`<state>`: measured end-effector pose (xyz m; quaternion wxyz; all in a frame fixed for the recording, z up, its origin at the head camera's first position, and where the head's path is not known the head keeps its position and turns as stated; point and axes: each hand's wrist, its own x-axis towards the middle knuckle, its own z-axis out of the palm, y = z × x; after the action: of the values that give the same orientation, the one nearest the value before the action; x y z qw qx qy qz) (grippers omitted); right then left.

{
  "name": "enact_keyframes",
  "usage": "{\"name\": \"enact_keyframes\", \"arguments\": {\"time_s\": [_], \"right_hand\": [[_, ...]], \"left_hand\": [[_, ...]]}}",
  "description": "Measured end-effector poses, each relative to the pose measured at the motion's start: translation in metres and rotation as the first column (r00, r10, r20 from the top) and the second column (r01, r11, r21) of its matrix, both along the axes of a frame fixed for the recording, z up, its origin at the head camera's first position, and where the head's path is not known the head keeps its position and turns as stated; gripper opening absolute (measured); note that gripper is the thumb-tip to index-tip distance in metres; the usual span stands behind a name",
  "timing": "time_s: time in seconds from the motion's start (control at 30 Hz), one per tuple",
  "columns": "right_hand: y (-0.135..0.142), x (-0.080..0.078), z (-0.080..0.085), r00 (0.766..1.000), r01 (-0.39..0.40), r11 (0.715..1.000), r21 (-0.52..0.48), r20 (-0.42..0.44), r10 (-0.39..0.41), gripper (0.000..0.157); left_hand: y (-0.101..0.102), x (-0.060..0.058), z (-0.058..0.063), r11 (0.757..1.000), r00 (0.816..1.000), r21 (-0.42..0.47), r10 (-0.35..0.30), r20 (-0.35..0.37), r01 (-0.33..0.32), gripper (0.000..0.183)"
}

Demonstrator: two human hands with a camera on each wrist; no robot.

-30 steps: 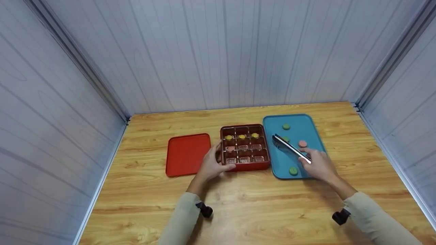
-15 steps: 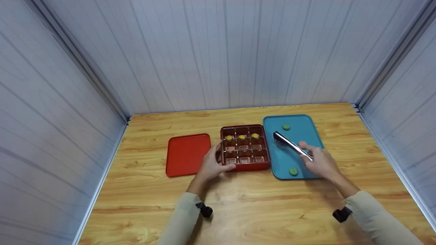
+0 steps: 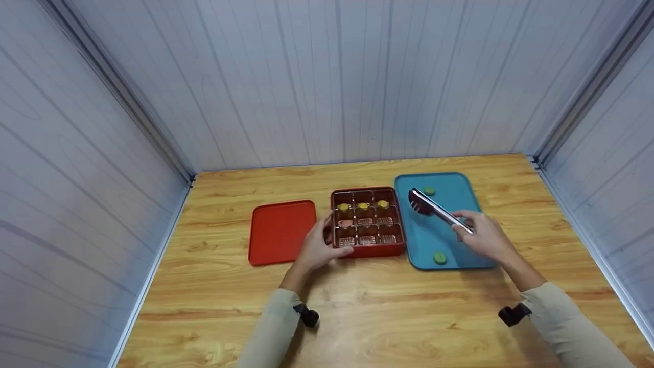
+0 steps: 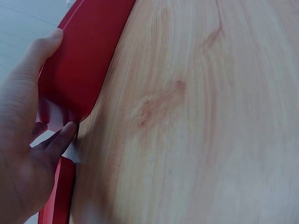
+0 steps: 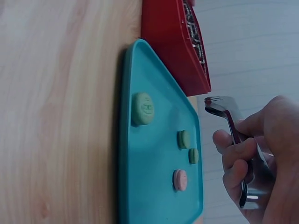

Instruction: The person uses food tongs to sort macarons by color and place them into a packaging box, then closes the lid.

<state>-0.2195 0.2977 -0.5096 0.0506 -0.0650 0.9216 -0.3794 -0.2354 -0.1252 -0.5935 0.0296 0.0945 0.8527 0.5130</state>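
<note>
My left hand (image 3: 318, 246) grips the front left corner of a red box (image 3: 378, 251), thumb along its front wall and fingers at its side. A clear divided insert lines the box. Yellow macarons (image 3: 363, 206) sit in its back row, and a pink macaron (image 3: 346, 223) lies in the left middle compartment. My right hand (image 3: 483, 235) holds metal tongs (image 3: 443, 213) raised over a blue tray (image 3: 421, 263), their tips gripping nothing. In the right wrist view, several green macarons (image 5: 142, 108) and one pink macaron (image 5: 180, 179) lie on the tray.
A flat red square lid (image 3: 282, 232) lies left of the box on the wooden table (image 3: 357, 317). The blue tray stands close against the box's right side. Pale panel walls (image 3: 306, 82) enclose the back and both sides of the table.
The tongs have risen from the tray, and their tips now cover a different part of it. My right hand has shifted slightly right, hiding the pink macaron in the head view. The left hand stays put.
</note>
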Motion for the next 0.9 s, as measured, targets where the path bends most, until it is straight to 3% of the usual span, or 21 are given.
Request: {"name": "enact_keyframes", "arguments": {"time_s": [0.47, 0.9], "right_hand": [[-0.013, -0.004, 0.009, 0.997, -0.065, 0.995, -0.079, -0.052, 0.061, 0.038], [-0.038, -0.008, 0.014, 0.993, -0.118, 0.988, -0.103, 0.007, 0.120, 0.038]], "left_hand": [[-0.001, -0.002, -0.003, 1.000, 1.000, 0.006, -0.012, -0.007, 0.012, 0.122], [-0.001, -0.002, -0.004, 1.000, 1.000, 0.016, -0.015, -0.010, 0.015, 0.124]]}}
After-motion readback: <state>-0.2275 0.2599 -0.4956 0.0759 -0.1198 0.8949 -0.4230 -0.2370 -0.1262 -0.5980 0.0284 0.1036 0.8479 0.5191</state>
